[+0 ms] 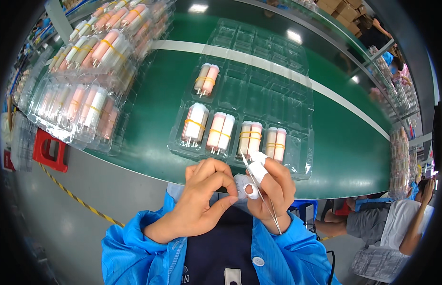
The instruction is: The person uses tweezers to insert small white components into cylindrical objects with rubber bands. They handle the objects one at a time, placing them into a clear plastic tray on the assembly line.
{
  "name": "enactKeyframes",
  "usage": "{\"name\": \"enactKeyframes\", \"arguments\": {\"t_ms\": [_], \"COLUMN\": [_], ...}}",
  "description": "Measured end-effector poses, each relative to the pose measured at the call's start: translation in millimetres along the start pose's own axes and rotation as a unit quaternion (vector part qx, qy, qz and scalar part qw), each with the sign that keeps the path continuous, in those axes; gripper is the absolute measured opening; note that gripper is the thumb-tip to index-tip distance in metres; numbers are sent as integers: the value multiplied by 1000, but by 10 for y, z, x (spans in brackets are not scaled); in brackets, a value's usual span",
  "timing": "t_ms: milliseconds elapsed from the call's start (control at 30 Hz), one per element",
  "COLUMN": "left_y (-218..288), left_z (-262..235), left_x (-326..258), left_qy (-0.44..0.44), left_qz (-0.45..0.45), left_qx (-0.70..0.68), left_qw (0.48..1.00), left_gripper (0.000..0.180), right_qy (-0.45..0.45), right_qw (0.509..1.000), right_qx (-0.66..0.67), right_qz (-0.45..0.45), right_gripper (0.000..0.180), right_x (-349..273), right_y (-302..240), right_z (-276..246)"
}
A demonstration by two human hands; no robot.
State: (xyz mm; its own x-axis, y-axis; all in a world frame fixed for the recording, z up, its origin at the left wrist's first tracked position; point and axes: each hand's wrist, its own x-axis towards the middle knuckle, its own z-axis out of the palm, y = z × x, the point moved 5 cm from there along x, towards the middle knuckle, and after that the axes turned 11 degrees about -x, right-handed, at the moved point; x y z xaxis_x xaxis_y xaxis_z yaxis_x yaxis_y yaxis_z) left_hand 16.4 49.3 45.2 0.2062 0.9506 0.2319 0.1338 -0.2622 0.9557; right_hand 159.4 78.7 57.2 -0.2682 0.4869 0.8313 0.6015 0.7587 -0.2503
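My left hand (204,194) is closed, thumb and fingertips pinching the edge of a small whitish translucent piece (241,186) in front of my chest. Its kind I cannot make out. My right hand (274,190), with white wraps on some fingers, is closed around metal tweezers (268,205) whose tips point up toward the tray. Its wrapped fingertips also touch the small piece. Just beyond my hands, a clear compartment tray (297,114) holds several bundles of white, pink and beige tubes (221,132), bound with yellow rubber bands. Metal pins stick out of some bundles' lower ends.
Stacked clear trays (78,128) of similar tube bundles stand on the left of the green table (152,118). A red stool (51,151) is below its left edge. A metal frame (325,38) crosses the far side. Another person (396,223) is at the right.
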Motion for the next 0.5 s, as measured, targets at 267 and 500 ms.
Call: {"name": "enactKeyframes", "arguments": {"t_ms": [267,500], "left_y": [-49,26], "left_z": [6,-36], "left_x": [-19,-19], "left_qy": [-21,68], "left_qz": [-6,61], "left_qx": [-30,45], "left_qw": [999,995], "left_gripper": [13,14], "right_qy": [-31,-29], "right_qw": [999,996], "right_qx": [17,59], "right_qz": [20,58], "right_gripper": [30,29], "right_x": [-72,-109], "right_y": [20,63], "right_z": [20,44]}}
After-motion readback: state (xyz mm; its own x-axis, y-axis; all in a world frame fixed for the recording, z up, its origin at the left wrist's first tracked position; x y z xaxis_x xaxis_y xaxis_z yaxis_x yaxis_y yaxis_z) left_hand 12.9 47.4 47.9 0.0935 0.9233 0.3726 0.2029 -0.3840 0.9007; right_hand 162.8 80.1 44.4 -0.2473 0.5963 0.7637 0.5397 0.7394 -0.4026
